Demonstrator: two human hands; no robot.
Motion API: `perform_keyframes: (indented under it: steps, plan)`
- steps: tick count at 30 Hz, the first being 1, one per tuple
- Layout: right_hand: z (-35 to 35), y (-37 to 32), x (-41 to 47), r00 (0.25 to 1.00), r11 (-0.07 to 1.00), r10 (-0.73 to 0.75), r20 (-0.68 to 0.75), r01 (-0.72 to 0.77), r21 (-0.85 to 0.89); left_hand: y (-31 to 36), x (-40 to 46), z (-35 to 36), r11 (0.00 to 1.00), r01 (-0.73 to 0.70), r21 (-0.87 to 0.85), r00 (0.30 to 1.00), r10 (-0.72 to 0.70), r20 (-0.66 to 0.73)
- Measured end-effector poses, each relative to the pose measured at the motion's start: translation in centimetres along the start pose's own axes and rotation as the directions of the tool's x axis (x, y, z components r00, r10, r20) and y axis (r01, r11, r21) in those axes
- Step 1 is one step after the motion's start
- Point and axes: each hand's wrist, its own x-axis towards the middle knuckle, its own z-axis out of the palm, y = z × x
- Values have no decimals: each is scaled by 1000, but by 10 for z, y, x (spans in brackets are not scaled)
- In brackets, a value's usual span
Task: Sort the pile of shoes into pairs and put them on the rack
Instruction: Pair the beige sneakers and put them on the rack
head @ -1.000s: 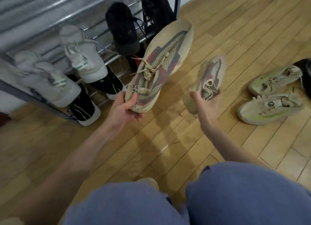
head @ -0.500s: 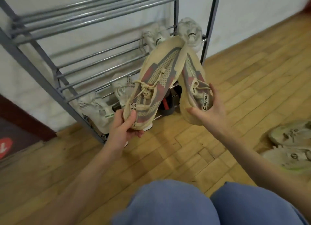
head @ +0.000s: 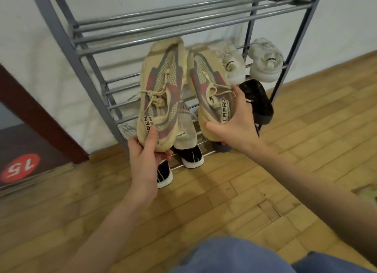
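Observation:
My left hand [head: 145, 150] grips the heel of a beige knit sneaker with red and grey stripes [head: 163, 89], toe pointing up. My right hand [head: 234, 126] grips the heel of the matching sneaker [head: 206, 79]. Both shoes are held side by side in front of the grey metal shoe rack [head: 163, 28], just below its upper bars. On the rack's right side sit two white sneakers [head: 263, 60]. Lower down are a black shoe [head: 259, 101] and white-and-green shoes [head: 185, 134], partly hidden behind the held pair.
Black shoes with white soles [head: 192, 157] stand at the rack's bottom on the wooden floor. A dark door frame and a red "15" floor sticker [head: 20, 167] lie to the left. Part of another pale shoe [head: 367, 193] shows at the right edge. My blue-clad knees fill the bottom.
Both hands have carried the beige pair up toward the rack and brought the shoes parallel, side by side. My view has swung toward the rack; the floor shoes at right have nearly left the frame.

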Motion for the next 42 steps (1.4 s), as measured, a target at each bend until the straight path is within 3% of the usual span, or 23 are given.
perform_keyframes:
  steps: [8,18,25,30,33,38,42]
  plan:
    - [47,-36,46,999,994,49,0,-48,97,11,29,5,995,62,-77,974,-77,-211]
    - [88,-54,89,987,989,120,111,-129,76,25,59,26,981,113,-161,972,-143,-189]
    - [71,-45,68,984,997,-40,172,50,-55,10,45,5,991,120,-56,970,-129,-207]
    - [42,-6,34,958,956,-260,119,272,-105,-21,35,3,964,170,204,985,-160,-63]
    - [16,32,10,954,938,-271,131,292,-185,-38,35,14,926,135,352,980,-177,90]
    - [-37,108,-39,984,938,-39,175,97,-334,-79,27,58,838,93,537,890,-311,333]
    - [-88,166,-85,973,896,221,64,-177,-406,-117,14,100,787,60,614,797,-408,446]
